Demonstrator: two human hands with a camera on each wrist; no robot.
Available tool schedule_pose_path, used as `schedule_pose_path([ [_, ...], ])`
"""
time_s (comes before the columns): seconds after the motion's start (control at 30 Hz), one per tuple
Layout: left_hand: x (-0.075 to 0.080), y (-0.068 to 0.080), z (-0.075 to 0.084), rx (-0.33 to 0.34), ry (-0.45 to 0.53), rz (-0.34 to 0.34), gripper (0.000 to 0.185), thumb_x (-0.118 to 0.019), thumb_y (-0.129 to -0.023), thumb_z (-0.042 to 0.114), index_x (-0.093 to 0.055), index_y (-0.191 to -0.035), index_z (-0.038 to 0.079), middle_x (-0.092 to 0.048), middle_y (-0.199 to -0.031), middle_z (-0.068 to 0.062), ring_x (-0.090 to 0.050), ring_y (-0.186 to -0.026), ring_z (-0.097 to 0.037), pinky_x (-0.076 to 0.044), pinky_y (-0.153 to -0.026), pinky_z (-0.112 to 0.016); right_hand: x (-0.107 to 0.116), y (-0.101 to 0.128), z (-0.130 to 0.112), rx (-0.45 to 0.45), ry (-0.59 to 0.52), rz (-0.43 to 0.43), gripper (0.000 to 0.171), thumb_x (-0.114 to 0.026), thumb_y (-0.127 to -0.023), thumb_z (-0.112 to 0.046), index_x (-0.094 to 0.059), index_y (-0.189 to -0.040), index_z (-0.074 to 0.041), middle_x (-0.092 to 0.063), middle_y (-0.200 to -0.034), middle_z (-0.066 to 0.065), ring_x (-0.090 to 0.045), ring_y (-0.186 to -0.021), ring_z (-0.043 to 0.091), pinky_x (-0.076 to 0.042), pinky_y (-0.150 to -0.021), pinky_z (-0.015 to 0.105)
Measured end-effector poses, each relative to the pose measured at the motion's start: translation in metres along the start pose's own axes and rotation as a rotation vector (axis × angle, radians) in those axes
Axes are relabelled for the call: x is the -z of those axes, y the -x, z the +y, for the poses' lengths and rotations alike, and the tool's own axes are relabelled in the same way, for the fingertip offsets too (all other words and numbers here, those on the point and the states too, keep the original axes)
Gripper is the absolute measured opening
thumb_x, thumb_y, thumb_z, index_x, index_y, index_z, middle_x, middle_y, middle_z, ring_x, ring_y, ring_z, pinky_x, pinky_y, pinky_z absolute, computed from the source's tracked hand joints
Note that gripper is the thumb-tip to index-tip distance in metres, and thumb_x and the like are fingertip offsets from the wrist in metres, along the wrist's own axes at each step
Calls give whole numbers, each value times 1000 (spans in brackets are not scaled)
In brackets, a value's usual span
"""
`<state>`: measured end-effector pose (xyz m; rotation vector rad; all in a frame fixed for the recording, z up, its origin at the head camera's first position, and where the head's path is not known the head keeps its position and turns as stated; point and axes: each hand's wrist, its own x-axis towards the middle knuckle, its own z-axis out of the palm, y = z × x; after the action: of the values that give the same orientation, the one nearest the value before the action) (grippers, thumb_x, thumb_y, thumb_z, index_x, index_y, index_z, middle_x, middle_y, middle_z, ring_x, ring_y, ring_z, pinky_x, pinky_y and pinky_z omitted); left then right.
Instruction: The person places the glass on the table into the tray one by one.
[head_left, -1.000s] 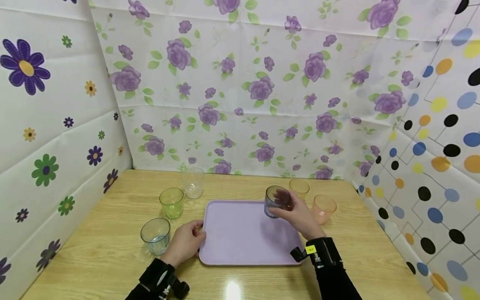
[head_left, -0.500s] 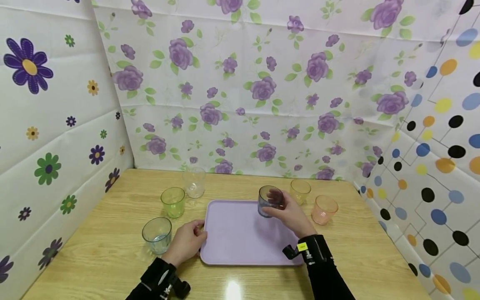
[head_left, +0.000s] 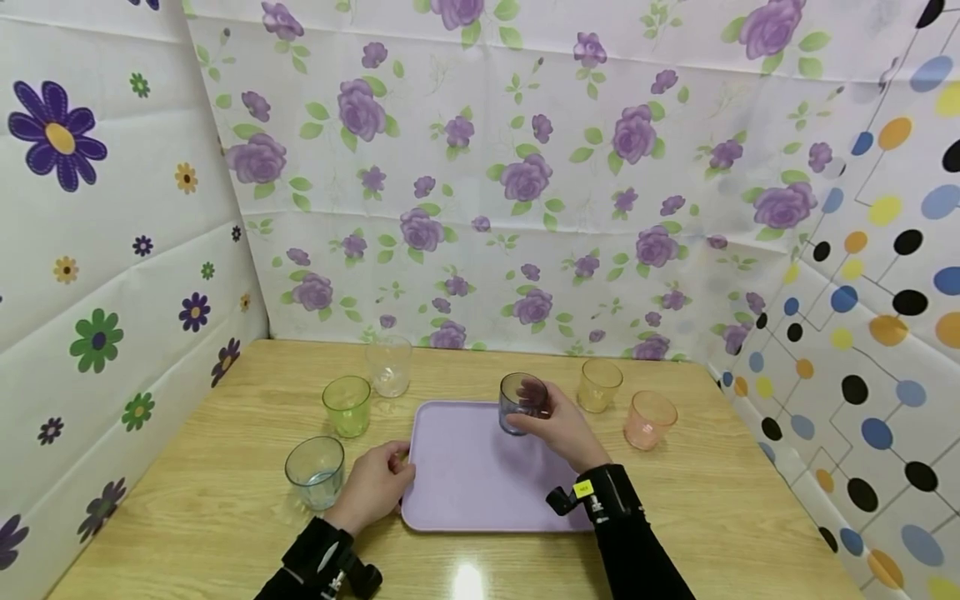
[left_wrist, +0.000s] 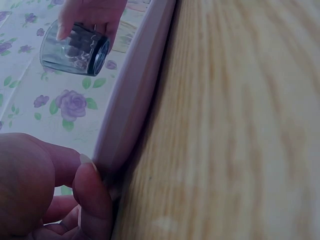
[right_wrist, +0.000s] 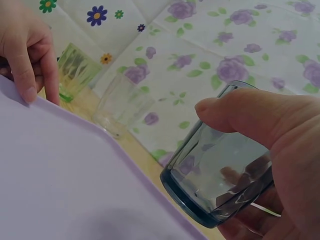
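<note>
A: Status on the smoky grey tumbler (head_left: 519,402)?

B: Right hand (head_left: 558,427) has it, fingers (right_wrist: 235,107) and thumb wrapped round the wall. It sits over the far edge of the lilac tray (head_left: 480,483), right of tray centre. The right wrist view shows its base just clear of the tray surface and slightly tilted, so I'd call this mid-placement, not yet set down.

A: Left hand?

B: Left hand (head_left: 372,486) is on the tray's left rim, near the front corner. Fingers curled, pinching the rim edge; the left wrist view shows the thumb (left_wrist: 92,192) against it. Looks like it's steadying the tray.

A: Next move needs what?

B: My read: level the tumbler, lower it straight, let go only once the base is flat. Tray surface under it is bare.

A: Anything else around?

B: All on the worktop (head_left: 735,517), off the tray. Left of the tray: blue-tinted glass (head_left: 314,472) just beside the left hand, green glass (head_left: 347,405) behind it, clear glass (head_left: 387,365) further back. Right of the tray: yellow glass (head_left: 599,384) and pink glass (head_left: 649,419), both near the right hand.

A: Obstructions?

B: None over the tray. The yellow glass is the closest thing to the right wrist; it could get clipped on the way out.
</note>
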<state>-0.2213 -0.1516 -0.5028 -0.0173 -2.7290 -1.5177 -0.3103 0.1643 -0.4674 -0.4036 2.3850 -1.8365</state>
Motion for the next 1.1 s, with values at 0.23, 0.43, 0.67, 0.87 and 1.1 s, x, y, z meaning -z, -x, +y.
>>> schedule_pose_path([
  [0.23, 0, 0, 0, 2, 7, 0, 46, -66, -101, 6, -64, -144, -10, -59, -83, -5, -59, -52, -14, -53, -43, -27, -11, -6, 4, -9, -7, -4, 79, -88, -95, -22, -48, -162, -9, -58, -159, 20, -60, -142, 32, -53, -111, 32],
  [0.43, 0, 0, 0, 3, 6, -4, 46, -66, -101, 6, -64, -144, -10, -60, -83, -5, -59, -53, -14, -52, -44, -26, -18, -11, 7, -5, -40, -19, 81, -88, -95, -19, -47, -163, -7, -57, -160, 21, -59, -142, 32, -52, -112, 32],
  [0.67, -1, 0, -1, 0, -3, -4, 46, -67, -101, 6, -64, -144, -10, -60, -84, -5, -59, -53, -14, -51, -44, -26, -27, -18, 8, -4, -41, -27, 81, -89, -93, -19, -48, -162, -5, -58, -160, 19, -60, -141, 31, -48, -122, 45],
  [0.87, -1, -1, 0, 1, 0, 0, 46, -67, -100, 5, -64, -143, -10, -60, -84, -5, -60, -52, -14, -52, -44, -26, -37, -22, 7, 0, -33, -31, 83, -90, -92, -20, -48, -162, -2, -58, -159, 21, -59, -142, 34, -46, -123, 50],
  [1.1, -2, -1, -1, 5, 4, 1, 46, -67, -100, 5, -65, -143, -10, -60, -83, -5, -60, -52, -14, -53, -44, -27, -50, -29, 9, 6, -26, -52, 84, -90, -92, -22, -48, -161, 0, -58, -158, 21, -59, -141, 36, -47, -123, 53],
])
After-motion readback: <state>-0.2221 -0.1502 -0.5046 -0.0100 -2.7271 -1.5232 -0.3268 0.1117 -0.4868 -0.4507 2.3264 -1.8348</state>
